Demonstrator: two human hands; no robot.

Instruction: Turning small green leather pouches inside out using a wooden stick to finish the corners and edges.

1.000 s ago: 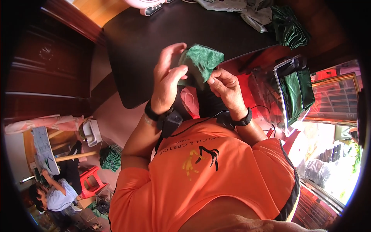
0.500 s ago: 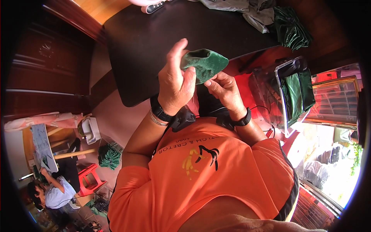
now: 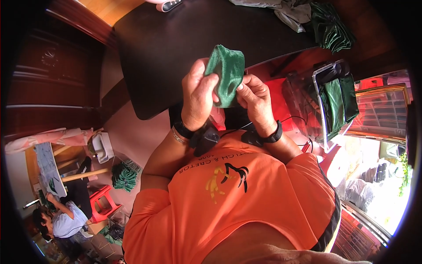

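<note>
A small piece of green velvet fabric (image 3: 227, 75), shaped like a pouch, is held up in front of my chest, over the near edge of the black table. Its left side is pinched between the thumb and fingers of my left hand (image 3: 198, 92). Thumb and fingertips of my right hand (image 3: 256, 99) grip its lower right edge. The cloth stands fairly flat and upright, its broad face toward me. Some of my left fingers are hidden behind it.
The black table (image 3: 162, 57) carries grey cloth (image 3: 292, 15), a stack of green velvet pieces (image 3: 332, 28) and a shoe (image 3: 169, 5). At right, a clear bin (image 3: 323, 110) holds green fabric (image 3: 336, 103). Lower left, another person (image 3: 68, 218) sits working near a red stool (image 3: 103, 203) and a green bundle (image 3: 125, 176).
The green velvet piece has turned from pointing right to standing upright and flatter. My left fingers, earlier spread with the index raised, have closed on its side.
</note>
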